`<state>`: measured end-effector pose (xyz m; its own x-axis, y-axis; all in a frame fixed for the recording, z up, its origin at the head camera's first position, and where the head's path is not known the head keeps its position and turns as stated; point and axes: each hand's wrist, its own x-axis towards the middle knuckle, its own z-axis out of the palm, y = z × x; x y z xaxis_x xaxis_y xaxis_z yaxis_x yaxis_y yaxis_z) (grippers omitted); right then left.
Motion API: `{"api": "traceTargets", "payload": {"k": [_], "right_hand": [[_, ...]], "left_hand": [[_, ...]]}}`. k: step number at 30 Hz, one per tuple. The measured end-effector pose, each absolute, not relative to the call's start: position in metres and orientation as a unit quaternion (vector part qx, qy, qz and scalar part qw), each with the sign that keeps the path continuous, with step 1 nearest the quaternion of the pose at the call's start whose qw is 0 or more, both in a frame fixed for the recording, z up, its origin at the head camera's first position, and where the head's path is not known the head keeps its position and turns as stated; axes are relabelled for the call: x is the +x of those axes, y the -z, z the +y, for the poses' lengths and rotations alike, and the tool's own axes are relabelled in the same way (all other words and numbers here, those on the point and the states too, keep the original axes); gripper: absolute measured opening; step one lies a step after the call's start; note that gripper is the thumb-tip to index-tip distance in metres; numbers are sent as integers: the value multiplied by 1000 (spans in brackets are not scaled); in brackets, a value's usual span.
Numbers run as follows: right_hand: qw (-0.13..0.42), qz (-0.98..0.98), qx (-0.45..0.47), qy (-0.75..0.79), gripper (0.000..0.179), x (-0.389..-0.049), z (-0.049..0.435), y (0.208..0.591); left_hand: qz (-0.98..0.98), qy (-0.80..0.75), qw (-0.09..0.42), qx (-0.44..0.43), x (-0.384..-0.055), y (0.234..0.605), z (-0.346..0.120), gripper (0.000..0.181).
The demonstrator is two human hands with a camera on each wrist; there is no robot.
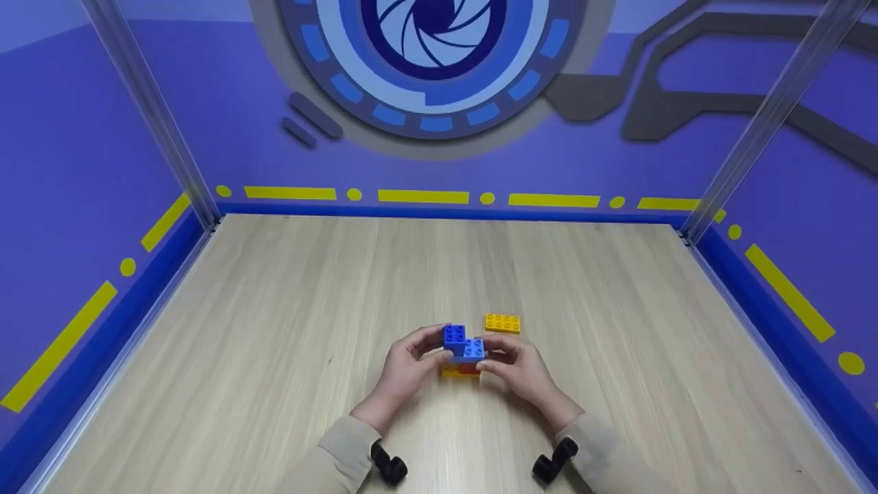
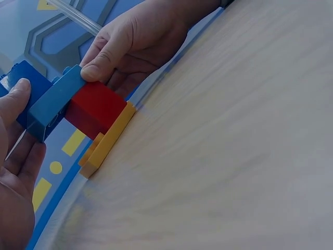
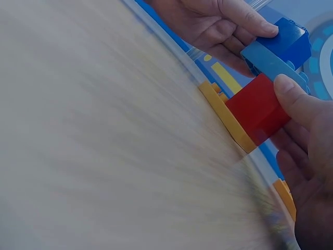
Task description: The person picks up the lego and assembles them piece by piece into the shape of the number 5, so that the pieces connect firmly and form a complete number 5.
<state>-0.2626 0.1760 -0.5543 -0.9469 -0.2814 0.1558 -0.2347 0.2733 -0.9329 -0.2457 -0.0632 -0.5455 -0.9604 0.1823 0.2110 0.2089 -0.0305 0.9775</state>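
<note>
Brick stack (image 1: 473,351) stands on the worktop (image 1: 274,309), studs upward, its yellow base (image 2: 110,141) and light-blue brick (image 2: 56,99) lengthwise left to right. Left hand (image 1: 406,370): fingers bent, parted only by the dark-blue brick (image 1: 454,335) they pinch. Right hand (image 1: 525,370): likewise, gripping the stack's right side.
</note>
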Motion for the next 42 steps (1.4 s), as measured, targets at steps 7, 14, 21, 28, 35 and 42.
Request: {"api": "traceTargets", "payload": {"k": [7, 14, 21, 28, 35, 42], "right_hand": [[26, 781, -169, 601, 44, -263, 178, 557], [26, 758, -176, 627, 44, -262, 178, 557], [-2, 728, -185, 660, 36, -261, 177, 555], [-41, 729, -170, 662, 32, -264, 179, 555], [-76, 747, -133, 647, 35, -272, 186, 555], [-87, 745, -107, 652, 45, -282, 195, 555]], "left_hand": [[-699, 701, 13, -141, -246, 546, -63, 44], [-702, 698, 15, -141, -247, 546, -64, 45], [-692, 710, 4, -133, -247, 546, -63, 47], [-691, 713, -2, -123, -246, 545, -63, 47], [-691, 712, -5, -121, -247, 547, -63, 47], [-690, 714, -10, -119, -247, 546, -64, 48]]}}
